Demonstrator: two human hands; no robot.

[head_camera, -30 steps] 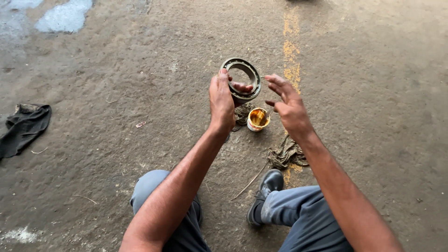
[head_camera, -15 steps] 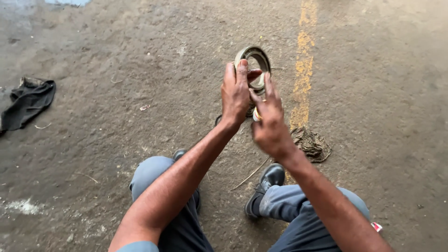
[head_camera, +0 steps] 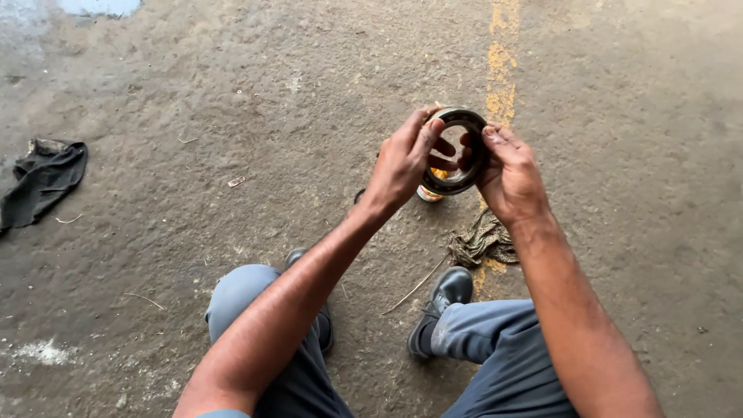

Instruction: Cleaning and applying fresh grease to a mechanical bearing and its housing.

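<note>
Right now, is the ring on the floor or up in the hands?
Up. Left hand and right hand grip the ring above the floor.

A small round tub (head_camera: 430, 188) stands on the floor, at about twelve o'clock from the person's shoes. It shows orange-yellow contents and a white wall with a red band. Most of it is hidden.

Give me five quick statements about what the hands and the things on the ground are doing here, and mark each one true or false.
1. Both hands hold the dark metal ring. True.
2. The left hand rests flat on the ground. False: it is raised, gripping the ring.
3. A small open tin with yellow contents sits below the ring. True.
4. The dark cloth lies under the right hand. False: it lies far off to the left.
5. A crumpled rag lies near the right shoe. True.
</note>
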